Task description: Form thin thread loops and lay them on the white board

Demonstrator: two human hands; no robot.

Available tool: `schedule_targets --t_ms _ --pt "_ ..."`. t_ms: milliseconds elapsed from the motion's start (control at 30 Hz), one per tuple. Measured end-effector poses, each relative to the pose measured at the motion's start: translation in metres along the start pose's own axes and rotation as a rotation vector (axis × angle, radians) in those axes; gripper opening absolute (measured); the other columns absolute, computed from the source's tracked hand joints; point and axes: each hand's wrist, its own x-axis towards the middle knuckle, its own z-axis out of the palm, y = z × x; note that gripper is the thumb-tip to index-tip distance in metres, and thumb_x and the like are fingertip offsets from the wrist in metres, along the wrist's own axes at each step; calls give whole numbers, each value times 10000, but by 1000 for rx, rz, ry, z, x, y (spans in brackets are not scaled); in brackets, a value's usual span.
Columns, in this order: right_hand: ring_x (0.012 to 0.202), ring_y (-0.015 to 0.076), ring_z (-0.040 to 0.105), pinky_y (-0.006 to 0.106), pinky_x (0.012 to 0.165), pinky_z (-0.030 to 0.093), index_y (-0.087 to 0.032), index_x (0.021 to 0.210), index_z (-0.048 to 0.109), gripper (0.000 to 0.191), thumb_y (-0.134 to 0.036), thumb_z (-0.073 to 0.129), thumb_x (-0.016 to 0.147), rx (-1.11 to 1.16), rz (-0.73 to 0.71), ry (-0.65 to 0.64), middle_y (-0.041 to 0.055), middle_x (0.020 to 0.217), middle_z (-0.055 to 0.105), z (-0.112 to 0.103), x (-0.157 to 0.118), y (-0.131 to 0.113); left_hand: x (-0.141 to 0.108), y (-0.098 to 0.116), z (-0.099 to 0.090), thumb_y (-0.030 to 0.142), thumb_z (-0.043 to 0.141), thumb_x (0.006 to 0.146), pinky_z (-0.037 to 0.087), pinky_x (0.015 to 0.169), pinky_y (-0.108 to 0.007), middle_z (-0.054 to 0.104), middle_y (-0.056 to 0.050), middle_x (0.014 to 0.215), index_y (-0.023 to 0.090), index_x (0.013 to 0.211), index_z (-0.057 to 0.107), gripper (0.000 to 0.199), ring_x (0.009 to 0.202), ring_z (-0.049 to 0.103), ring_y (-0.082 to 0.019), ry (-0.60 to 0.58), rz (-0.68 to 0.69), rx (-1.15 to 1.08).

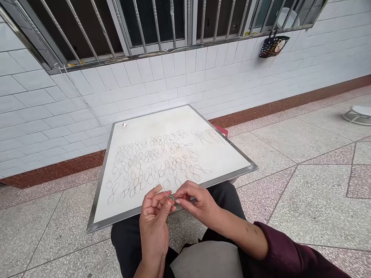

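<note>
Both hands meet over the near edge of the white board. My left hand (156,216) pinches a thin, pale looped cord (173,197) between thumb and fingers, and tan tape (158,188) wraps one of its fingertips. Against it, my right hand (199,201) pinches the same cord with thumb and forefinger. Something small and dark greenish shows between the fingertips, too small to name. Just beyond the hands lie rows of thin looped strands (150,178), many twisted into figure eights. They could be cord or wire.
The metal-edged white board (220,154) slopes away over my knees toward a tiled wall (139,88). A small white and red item (124,125) sits at its far left corner. A dark basket (273,46) hangs from the window bars, and a round stool (359,115) stands at right.
</note>
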Motion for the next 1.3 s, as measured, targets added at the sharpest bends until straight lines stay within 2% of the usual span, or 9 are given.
schedule_targets --t_ms 267,467,667,867,933,1000,1133,1200,1300 --pt "752 162 591 273 642 488 -230 948 659 91 -255 574 966 -30 -31 -9 28 802 642 1 -2 -3 -2 -7 -5 335 817 757 557 742 -289 722 -94 1082 204 1128 657 426 895 666 -191 -13 43 92" --pt "753 161 600 270 637 495 -229 948 657 109 -238 551 974 -69 -58 0 31 802 637 4 -4 -3 -2 -12 -5 335 851 708 568 760 -308 728 -100 1047 187 1048 715 395 917 679 -210 23 27 52" --pt "765 159 604 269 662 515 -225 969 647 110 -195 542 969 -120 -130 20 36 820 632 6 -5 -1 -2 -9 -2 349 873 680 548 657 -252 734 -75 972 187 1002 737 385 786 663 -158 55 -35 -18" --pt "785 157 609 272 687 530 -226 1001 656 131 -215 527 985 -123 -149 6 46 859 633 7 -7 1 0 -10 0 320 888 662 546 654 -245 722 -60 942 177 948 734 355 742 646 -134 76 -84 -62" --pt "770 155 602 271 681 524 -223 979 659 103 -258 562 977 -77 -90 -3 40 852 624 8 -8 3 1 -10 -1 295 900 640 553 680 -246 705 -42 910 183 946 730 367 794 659 -149 86 -86 -97" --pt "742 148 598 269 660 516 -222 998 646 113 -322 617 952 34 45 -12 32 853 623 8 -9 5 2 -10 -2 267 899 637 561 716 -255 681 -17 860 196 991 724 402 822 664 -153 75 -85 -121" --pt "767 147 628 291 716 519 -215 1062 600 268 -437 652 923 420 333 -102 16 856 652 11 -9 12 3 -9 -3 262 865 691 560 738 -261 651 17 814 230 1120 692 464 769 656 -128 28 -84 -120" --pt "785 143 635 308 766 519 -205 1033 593 327 -456 721 866 583 412 -159 6 859 654 13 -8 14 3 -9 -3 262 856 703 553 734 -256 646 24 813 238 1138 680 470 769 656 -126 14 -87 -118" --pt "760 126 630 306 783 508 -194 993 582 381 -436 798 794 710 471 -175 -15 825 642 14 -7 15 2 -11 -3 260 846 716 531 692 -236 646 22 816 233 1150 668 470 740 640 -117 -5 -96 -104"
